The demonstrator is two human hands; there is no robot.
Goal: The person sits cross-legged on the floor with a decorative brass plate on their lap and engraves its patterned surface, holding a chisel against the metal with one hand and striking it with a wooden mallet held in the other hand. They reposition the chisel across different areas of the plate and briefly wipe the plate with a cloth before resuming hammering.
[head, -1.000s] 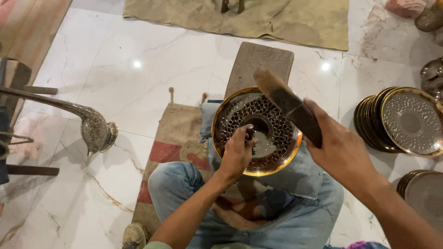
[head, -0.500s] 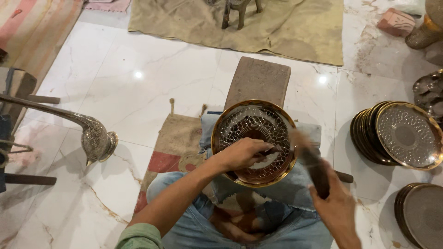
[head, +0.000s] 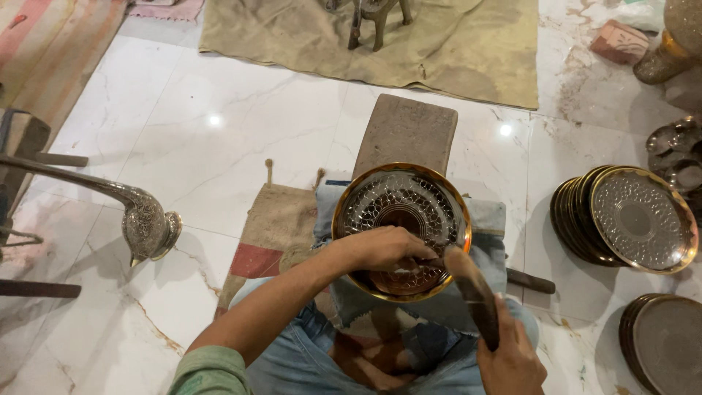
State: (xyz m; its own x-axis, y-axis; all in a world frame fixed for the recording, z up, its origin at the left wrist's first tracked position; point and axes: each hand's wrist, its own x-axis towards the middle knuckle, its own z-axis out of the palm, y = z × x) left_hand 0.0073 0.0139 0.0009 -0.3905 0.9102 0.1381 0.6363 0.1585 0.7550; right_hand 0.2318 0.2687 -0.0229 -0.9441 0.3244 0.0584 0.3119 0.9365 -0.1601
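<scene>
We are chasing the pattern on the brass plate (head: 401, 230), which is resting on our lap.
Left hand (head: 384, 249) fingers are pinching a small punch we can barely see at the plate's six o'clock; right hand (head: 512, 358) is gripping the dark mallet (head: 474, 292) tight at four o'clock, so we are keeping the punch steady and the taps light.

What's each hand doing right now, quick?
Left hand: closed around a small tool, mostly hidden, resting on the round metal plate.
Right hand: closed, holding a dark hammer-like tool at the plate's rim.
</scene>
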